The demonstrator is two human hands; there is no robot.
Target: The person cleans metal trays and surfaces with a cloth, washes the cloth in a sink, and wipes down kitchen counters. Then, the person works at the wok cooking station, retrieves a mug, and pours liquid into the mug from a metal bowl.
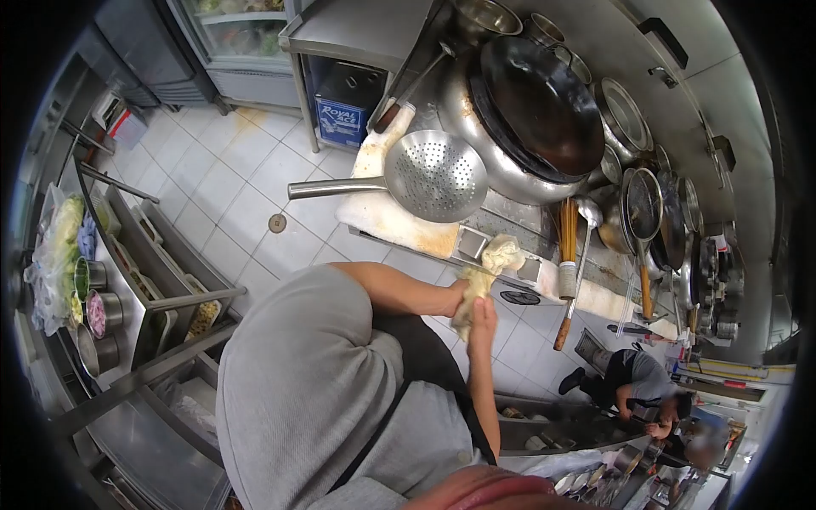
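A cream-coloured cloth (477,286) is bunched lengthwise between my two hands, in front of my dark apron. My left hand (457,297) comes in from the left, closed round one side of the cloth and partly hidden by it. From below, my right hand (483,318) grips the cloth with its fingers wrapped round it. Just beyond lies another crumpled pale bundle (503,253), on the edge of the stove; whether it is joined to the cloth I cannot tell. A perforated metal strainer (436,176) rests near the stove's left end, its handle pointing left.
Dark woks (541,106) are stacked on the stove. A bamboo brush (568,246) and a ladle (586,212) lie across its edge. At left stands a prep counter (127,314) with food containers. Another person (637,378) works at lower right, on the tiled floor (242,212).
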